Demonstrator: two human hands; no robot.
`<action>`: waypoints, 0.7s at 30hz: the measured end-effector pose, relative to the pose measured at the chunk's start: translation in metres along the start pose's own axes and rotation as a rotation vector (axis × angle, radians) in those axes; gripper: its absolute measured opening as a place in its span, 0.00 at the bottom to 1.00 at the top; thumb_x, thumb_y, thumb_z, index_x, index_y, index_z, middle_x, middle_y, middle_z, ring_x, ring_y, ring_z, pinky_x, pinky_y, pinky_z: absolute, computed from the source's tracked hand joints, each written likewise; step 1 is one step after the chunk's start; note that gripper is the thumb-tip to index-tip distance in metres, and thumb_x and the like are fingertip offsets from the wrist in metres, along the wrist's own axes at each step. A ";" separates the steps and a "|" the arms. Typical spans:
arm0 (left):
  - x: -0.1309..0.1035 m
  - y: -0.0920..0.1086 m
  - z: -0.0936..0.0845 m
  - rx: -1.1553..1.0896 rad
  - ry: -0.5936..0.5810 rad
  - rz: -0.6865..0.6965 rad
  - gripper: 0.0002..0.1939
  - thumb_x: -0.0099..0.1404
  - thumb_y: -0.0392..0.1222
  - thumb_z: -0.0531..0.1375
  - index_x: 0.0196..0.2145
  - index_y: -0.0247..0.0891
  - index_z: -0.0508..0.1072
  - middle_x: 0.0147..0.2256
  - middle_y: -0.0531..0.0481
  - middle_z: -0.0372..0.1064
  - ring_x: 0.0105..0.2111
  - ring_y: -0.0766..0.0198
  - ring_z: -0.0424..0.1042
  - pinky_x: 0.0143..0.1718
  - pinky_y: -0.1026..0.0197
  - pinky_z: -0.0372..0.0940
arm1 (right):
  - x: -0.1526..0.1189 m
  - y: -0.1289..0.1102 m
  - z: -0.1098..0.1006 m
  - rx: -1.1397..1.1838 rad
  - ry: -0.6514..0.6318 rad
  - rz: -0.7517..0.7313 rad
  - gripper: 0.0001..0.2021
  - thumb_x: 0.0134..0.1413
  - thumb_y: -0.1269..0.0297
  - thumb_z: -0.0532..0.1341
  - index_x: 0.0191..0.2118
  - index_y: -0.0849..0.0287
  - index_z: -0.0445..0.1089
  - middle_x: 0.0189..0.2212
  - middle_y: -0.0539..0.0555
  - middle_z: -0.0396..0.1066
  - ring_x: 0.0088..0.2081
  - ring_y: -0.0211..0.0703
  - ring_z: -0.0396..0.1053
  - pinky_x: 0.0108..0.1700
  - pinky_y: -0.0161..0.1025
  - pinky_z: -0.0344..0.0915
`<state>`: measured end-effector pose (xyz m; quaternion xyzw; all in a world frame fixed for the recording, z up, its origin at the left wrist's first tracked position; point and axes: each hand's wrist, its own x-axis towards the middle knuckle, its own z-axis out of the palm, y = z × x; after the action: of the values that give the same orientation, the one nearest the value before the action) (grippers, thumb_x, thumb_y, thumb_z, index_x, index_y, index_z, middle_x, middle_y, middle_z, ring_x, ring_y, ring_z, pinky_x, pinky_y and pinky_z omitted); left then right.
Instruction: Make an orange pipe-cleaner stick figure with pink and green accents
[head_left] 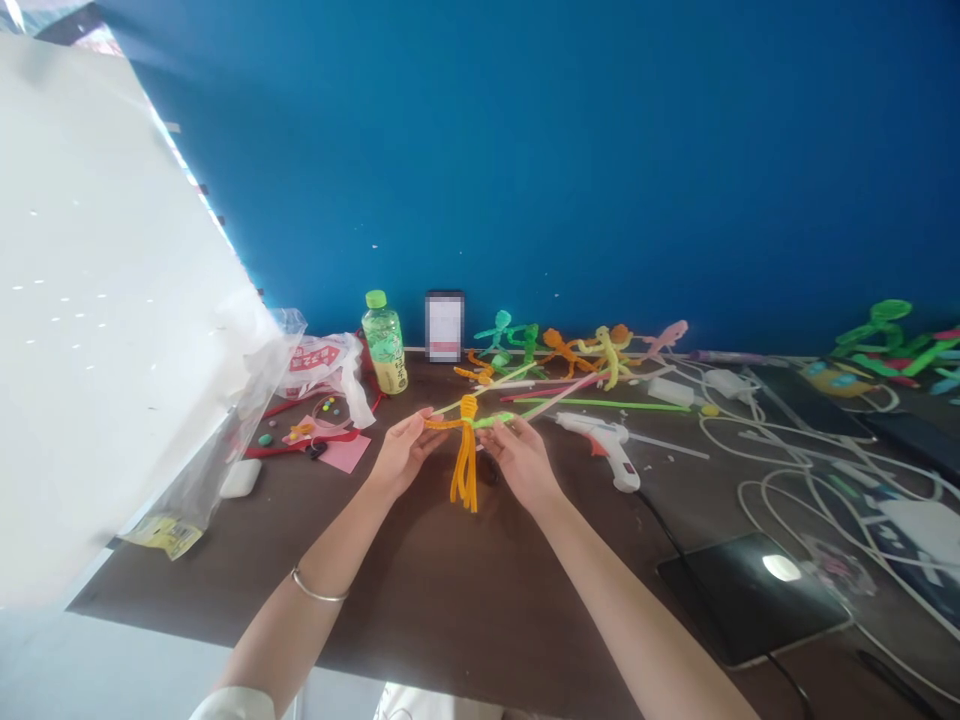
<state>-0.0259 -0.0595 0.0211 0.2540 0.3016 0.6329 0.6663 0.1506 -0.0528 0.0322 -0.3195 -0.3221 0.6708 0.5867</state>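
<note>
Between my hands, above the dark table, hangs a pipe-cleaner figure point(467, 445). Its body is a bundle of orange strands, looped at the top and loose at the bottom. My left hand point(406, 450) pinches the orange twisted arm at its left side. On the other side, my right hand point(519, 458) has its fingers closed on a bright green pipe cleaner point(491, 420) wound round the arm. Pale green and pink pipe cleaners stretch behind both hands; whether they touch the fingers I cannot tell.
A white glue gun point(609, 445) lies right of my hands, its cord passing a black tablet point(754, 600). Finished pipe-cleaner figures point(604, 352), a green-capped bottle point(385, 345) and a phone point(445, 328) stand along the blue wall. White cables point(757, 440) tangle at right; plastic bags point(322, 365) lie left.
</note>
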 end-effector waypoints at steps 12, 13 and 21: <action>0.004 0.001 0.001 -0.023 0.035 -0.060 0.15 0.52 0.44 0.63 0.36 0.35 0.73 0.28 0.51 0.69 0.29 0.68 0.70 0.41 0.60 0.64 | -0.001 0.000 0.000 0.013 -0.054 -0.011 0.08 0.40 0.65 0.67 0.30 0.56 0.68 0.27 0.47 0.72 0.34 0.37 0.71 0.42 0.36 0.67; 0.004 0.000 0.002 -0.037 0.041 -0.039 0.14 0.52 0.45 0.63 0.35 0.34 0.73 0.29 0.50 0.70 0.30 0.68 0.70 0.42 0.59 0.63 | -0.001 0.000 0.000 0.019 -0.054 -0.012 0.08 0.40 0.65 0.67 0.29 0.56 0.68 0.27 0.47 0.72 0.34 0.38 0.71 0.43 0.37 0.67; -0.005 -0.010 0.012 0.163 -0.111 -0.088 0.18 0.48 0.37 0.66 0.39 0.34 0.74 0.37 0.44 0.73 0.38 0.61 0.71 0.47 0.56 0.60 | -0.004 0.001 0.003 -0.024 -0.098 0.013 0.08 0.40 0.65 0.67 0.29 0.56 0.69 0.28 0.49 0.73 0.34 0.38 0.71 0.45 0.39 0.66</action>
<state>-0.0101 -0.0649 0.0230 0.3286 0.3256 0.5612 0.6863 0.1475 -0.0575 0.0333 -0.2953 -0.3564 0.6855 0.5620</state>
